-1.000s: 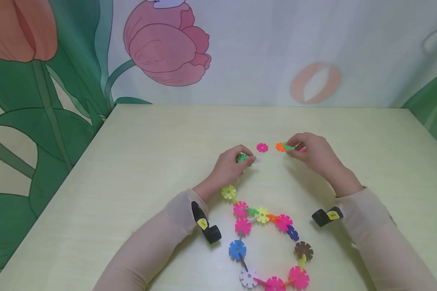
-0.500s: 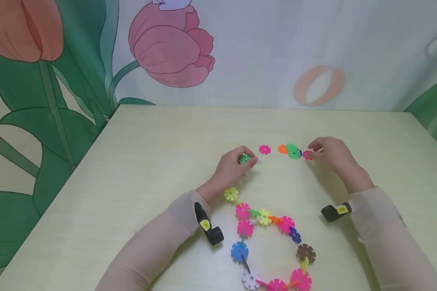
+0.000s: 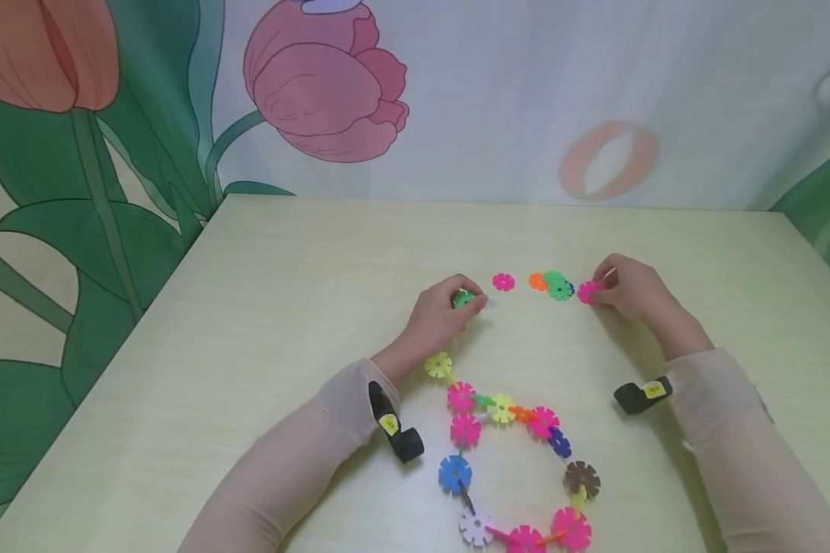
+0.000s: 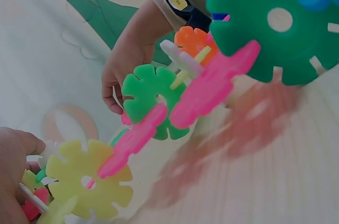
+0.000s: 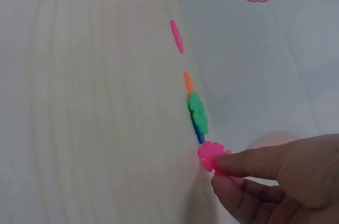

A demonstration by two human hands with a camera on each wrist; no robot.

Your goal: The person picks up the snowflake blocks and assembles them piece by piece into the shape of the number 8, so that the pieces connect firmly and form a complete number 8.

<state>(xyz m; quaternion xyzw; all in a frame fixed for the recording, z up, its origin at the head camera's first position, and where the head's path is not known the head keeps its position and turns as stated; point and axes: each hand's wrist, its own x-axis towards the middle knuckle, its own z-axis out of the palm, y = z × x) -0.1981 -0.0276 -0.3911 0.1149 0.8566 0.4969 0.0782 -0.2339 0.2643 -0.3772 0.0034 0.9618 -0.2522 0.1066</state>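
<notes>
My right hand pinches a pink snowflake disc between thumb and finger; the disc is tilted up in the right wrist view. To the left, my left hand holds linked discs, with a green snowflake disc and a bit of white showing at its fingers. The left wrist view shows a yellow disc by the left thumb and, nearer the camera, linked pink and green discs. How much the palm covers is hidden.
Beyond the hands lie a loose pink disc, an orange disc and overlapping green discs with a blue edge showing. A ring of linked discs, including a brown disc, lies at the front, joined to a yellow disc.
My right hand has left the green disc, moved right and taken hold of the pink disc, which now tilts up. My left hand has stayed nearly still.
</notes>
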